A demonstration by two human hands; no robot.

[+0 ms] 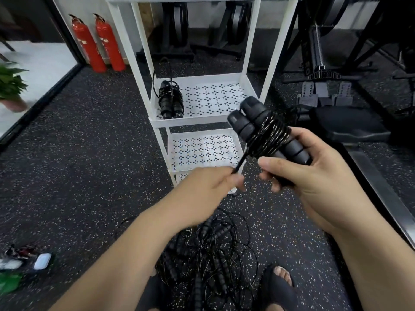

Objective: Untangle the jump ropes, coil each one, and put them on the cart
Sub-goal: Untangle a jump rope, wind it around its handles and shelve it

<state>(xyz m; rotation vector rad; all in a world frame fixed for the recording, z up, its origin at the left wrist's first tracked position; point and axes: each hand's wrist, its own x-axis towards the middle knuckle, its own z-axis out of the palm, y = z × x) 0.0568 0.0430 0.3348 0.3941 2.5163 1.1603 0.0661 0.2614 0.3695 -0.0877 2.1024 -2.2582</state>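
Rope [270, 134] is bundled in your right hand [314, 176], whose fingers curl round the near ends of the two handles [244, 123] held side by side, with most of the cord wound about their middle. Your left hand [208, 182] pinches the short free tail [240, 161] between thumb and fingertips, just near and left of the bundle; that hand is blurred, so the finer grip is hard to read. To finish this wrap well, by the look of it you should hold the tail taut as you lead it round, lay the last turns beside the others rather than across them, and tuck the end under a turn so the coil cannot spring loose. Mind the handles stay parallel; if they scissor apart, the turns will likely slacken. Farther out stands the cart [193, 122], where a coiled rope [171, 102] lies at the left of one shelf; the bare space to its right looks a fair spot for this one. Down by your feet, the tangle [208, 254] on the floor holds more ropes to be freed, so set this one down without dragging its tail through them.
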